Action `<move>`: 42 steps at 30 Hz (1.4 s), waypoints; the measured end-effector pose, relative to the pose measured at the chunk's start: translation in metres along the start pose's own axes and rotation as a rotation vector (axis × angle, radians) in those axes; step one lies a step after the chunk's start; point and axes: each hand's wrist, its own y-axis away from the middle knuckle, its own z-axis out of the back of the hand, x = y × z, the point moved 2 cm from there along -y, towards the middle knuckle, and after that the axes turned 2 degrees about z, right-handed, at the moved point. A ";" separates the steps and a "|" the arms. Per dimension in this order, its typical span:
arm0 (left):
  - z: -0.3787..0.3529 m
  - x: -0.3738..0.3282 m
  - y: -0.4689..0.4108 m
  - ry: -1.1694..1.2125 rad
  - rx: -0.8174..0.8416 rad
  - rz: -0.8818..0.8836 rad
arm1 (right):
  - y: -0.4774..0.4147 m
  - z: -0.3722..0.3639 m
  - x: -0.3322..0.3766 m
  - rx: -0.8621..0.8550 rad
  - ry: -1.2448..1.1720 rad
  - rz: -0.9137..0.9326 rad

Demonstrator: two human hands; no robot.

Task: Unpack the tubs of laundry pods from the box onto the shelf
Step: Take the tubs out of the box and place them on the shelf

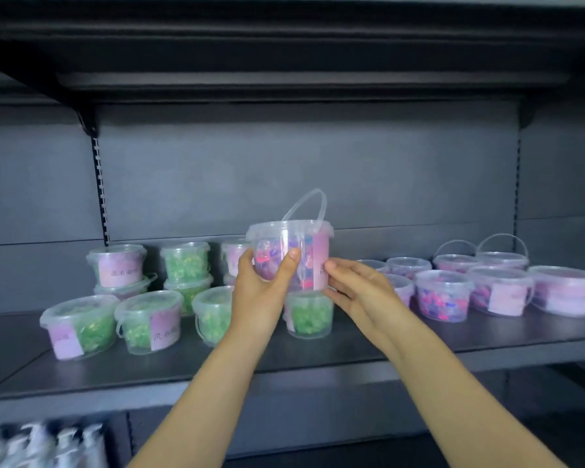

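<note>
A clear tub of pink and purple pods (306, 251), handle raised, is held just above a green-pod tub (309, 315) on the dark shelf (352, 346). My left hand (264, 282) grips its left side, thumb across the front. My right hand (348, 282) holds its right lower side by the pink label. Whether the held tub touches the green tub below, I cannot tell. The box is out of view.
Several green-pod tubs (149, 319) stand stacked at the left of the shelf. Several pink and purple tubs (443, 295) sit in rows at the right. An upper shelf (284, 86) hangs overhead. White spray bottles (41, 444) show blurred at lower left.
</note>
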 end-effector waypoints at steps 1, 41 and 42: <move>-0.009 -0.007 0.019 0.003 0.016 0.010 | 0.018 0.007 0.009 0.007 -0.018 0.004; -0.206 -0.021 -0.012 -0.039 0.337 0.067 | -0.028 0.216 0.106 0.003 0.413 0.045; -0.210 -0.014 -0.022 -0.058 0.319 0.060 | -0.043 0.221 0.101 0.021 0.432 0.042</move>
